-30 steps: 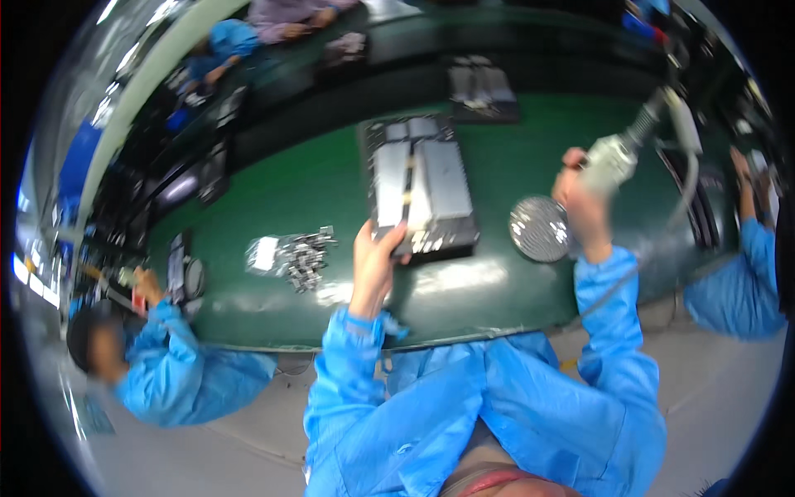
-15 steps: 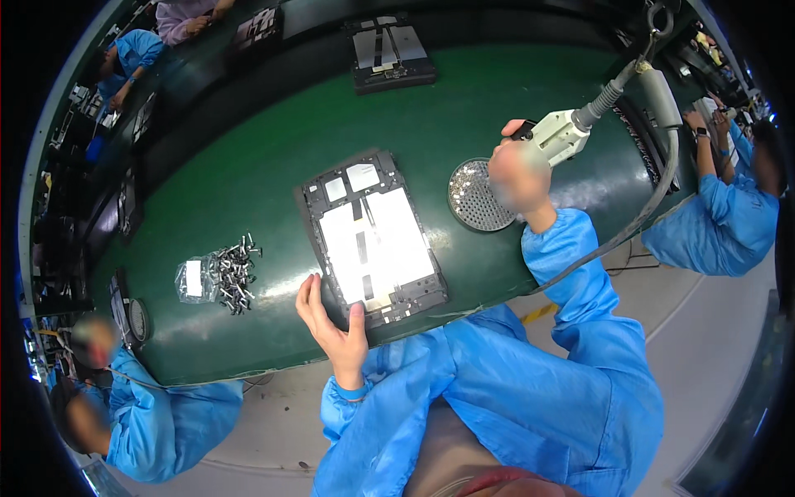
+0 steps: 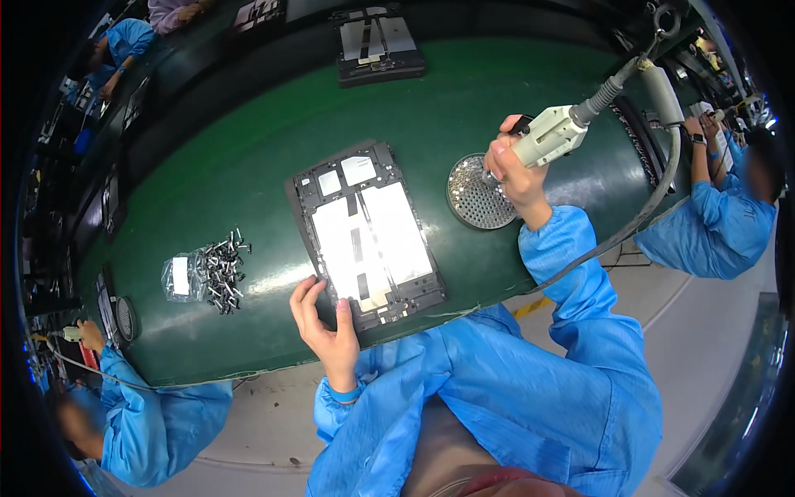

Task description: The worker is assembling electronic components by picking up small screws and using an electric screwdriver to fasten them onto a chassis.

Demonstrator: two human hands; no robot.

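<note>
Nearby lie loose parts (image 3: 224, 277) and a dish (image 3: 483, 205), with left hand (image 3: 330, 334) half-open against a device (image 3: 371, 240), right hand (image 3: 520, 178) gripping a tool (image 3: 553, 136).

Smooth plastic tool (image 3: 548, 138), glossy tabletop (image 3: 207, 186)

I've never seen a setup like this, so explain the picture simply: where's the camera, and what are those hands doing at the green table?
There's no robot: these are a person's bare hands, seen from a wide fisheye camera on their head, so edges bend. On the green table, the left hand touches a flat, tablet-like device near its lower left corner. The right hand grips a pale corded tool by a round perforated dish. Small screw-like pieces lie beside a clear bag, further left.
</note>
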